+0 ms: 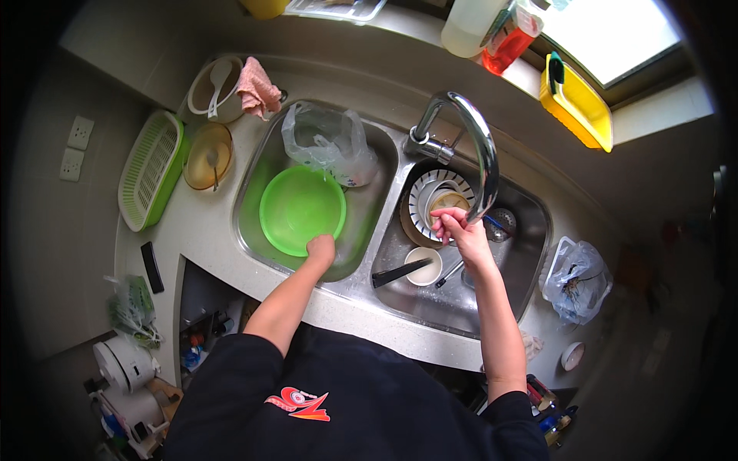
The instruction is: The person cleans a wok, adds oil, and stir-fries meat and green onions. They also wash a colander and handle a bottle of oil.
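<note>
My left hand (321,252) grips the near rim of a green plastic basin (297,210) in the left sink bowl. Behind the basin lies a clear plastic bag (337,147). My right hand (459,230) is just under the spout of the chrome faucet (487,155), over the right bowl; its fingers are bent, and whether they hold anything cannot be told. Below it are stacked dishes with a striped plate (416,199) among them. Nearer me a white cup (428,279) stands beside a black handle (398,273). Whether water runs is not plain.
On the left counter are a green and white drain basket (151,173), an amber glass dish (199,164), a white bowl (199,86), a pink cloth (258,89) and a black phone (151,267). A tied plastic bag (579,282) lies at right. Bottles and a yellow tray (582,109) line the windowsill.
</note>
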Action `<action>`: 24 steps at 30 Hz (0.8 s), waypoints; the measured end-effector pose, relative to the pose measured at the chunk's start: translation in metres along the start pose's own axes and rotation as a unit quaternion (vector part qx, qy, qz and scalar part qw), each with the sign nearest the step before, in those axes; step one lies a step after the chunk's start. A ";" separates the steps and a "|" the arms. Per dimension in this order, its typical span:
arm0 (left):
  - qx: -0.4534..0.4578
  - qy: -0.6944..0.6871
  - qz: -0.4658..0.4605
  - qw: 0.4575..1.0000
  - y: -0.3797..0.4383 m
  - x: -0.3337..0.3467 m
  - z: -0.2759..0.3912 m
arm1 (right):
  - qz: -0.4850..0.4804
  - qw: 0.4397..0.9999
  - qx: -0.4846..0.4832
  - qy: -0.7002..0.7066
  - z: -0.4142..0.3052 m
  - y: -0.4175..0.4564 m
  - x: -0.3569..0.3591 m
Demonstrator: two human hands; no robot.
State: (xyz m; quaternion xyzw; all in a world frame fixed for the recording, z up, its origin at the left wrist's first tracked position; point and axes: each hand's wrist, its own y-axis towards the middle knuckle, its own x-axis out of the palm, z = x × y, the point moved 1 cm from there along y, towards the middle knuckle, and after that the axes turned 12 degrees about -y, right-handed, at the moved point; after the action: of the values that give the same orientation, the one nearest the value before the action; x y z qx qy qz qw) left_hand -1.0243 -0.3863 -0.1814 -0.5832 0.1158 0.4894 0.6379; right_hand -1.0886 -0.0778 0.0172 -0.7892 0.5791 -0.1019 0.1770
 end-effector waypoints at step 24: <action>0.101 -0.763 -0.433 0.469 -0.105 -0.057 0.265 | 0.029 0.779 -0.202 -0.593 -0.086 0.073 -0.087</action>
State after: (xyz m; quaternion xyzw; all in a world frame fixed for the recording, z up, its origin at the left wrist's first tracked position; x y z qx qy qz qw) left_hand -1.0848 -0.1705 0.0034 0.1139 -0.6355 0.3866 0.6586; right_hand -1.2111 -0.0289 0.0707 -0.6941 0.3897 0.5107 0.3249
